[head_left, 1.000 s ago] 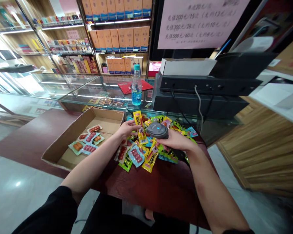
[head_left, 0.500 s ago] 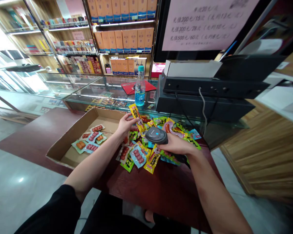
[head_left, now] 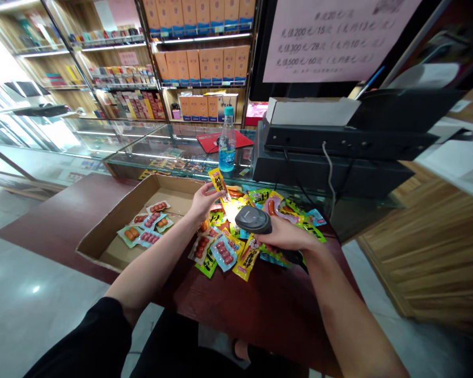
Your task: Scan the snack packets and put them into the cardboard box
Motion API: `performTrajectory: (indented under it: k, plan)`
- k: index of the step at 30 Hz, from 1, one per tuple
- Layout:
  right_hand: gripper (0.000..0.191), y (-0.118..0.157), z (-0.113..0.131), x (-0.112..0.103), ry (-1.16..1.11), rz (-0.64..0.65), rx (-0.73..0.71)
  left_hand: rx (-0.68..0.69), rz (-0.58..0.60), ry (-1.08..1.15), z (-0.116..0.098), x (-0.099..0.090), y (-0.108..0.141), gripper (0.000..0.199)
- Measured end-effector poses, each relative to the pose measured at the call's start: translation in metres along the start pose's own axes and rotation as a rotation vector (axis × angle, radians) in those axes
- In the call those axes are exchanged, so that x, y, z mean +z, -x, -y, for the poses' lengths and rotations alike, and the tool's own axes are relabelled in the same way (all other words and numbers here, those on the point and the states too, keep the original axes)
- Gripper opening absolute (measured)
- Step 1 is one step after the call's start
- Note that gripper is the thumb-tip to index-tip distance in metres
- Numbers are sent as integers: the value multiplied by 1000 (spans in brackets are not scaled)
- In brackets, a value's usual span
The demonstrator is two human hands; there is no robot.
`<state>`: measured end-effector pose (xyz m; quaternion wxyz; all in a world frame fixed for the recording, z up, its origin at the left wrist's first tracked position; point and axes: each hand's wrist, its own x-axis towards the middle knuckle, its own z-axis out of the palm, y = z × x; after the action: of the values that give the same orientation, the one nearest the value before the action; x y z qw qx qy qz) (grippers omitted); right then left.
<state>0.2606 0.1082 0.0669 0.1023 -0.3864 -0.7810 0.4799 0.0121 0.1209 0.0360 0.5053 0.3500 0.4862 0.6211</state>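
Note:
Between its fingertips my left hand (head_left: 205,200) pinches a long yellow snack packet (head_left: 217,181), held tilted above the pile. My right hand (head_left: 286,233) is wrapped round the handle of a dark grey barcode scanner (head_left: 253,218). The scanner's head points left at the packet, and bright light falls on the packet's lower part. Below both hands lies a heap of sausage packets: a blue-edged sausage packet (head_left: 224,253), a yellow packet (head_left: 247,258) and several green ones. Part of the heap is hidden by my right hand and the scanner.
Left of the heap, a shallow cardboard box (head_left: 102,239) holds several small sausage packets. A blue-drink bottle (head_left: 227,147) stands behind on the glass counter, near a red folder (head_left: 242,138). Dark cash-register equipment (head_left: 299,136) with cables fills the back right.
The scanner's light has come on and shines on the yellow packet and the pile beneath it. Both hands stay almost where they were.

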Motion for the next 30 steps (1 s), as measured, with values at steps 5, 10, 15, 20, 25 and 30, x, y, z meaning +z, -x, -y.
performTrajectory:
  k: [5, 10, 15, 20, 25, 30]
  plan:
    - [29, 2, 4, 3, -75, 64, 10, -14, -27, -35, 2, -1, -2, 61]
    - [23, 2, 4, 5, -83, 91, 24, -5, -23, -43, 3, 1, -2, 61]
    - [15, -1, -3, 2, 20, 2, 48, -13, -6, -2, 2, 1, 0, 61]
    - [16, 1, 2, 3, 1, 49, 33, 0, -15, 8, 3, -1, -4, 63]
    - [24, 4, 9, 3, -68, 43, 25, 47, -54, -19, -17, -1, -3, 60]
    - [34, 9, 11, 0, -102, 60, -3, 131, -50, -217, -75, -44, 19, 56]
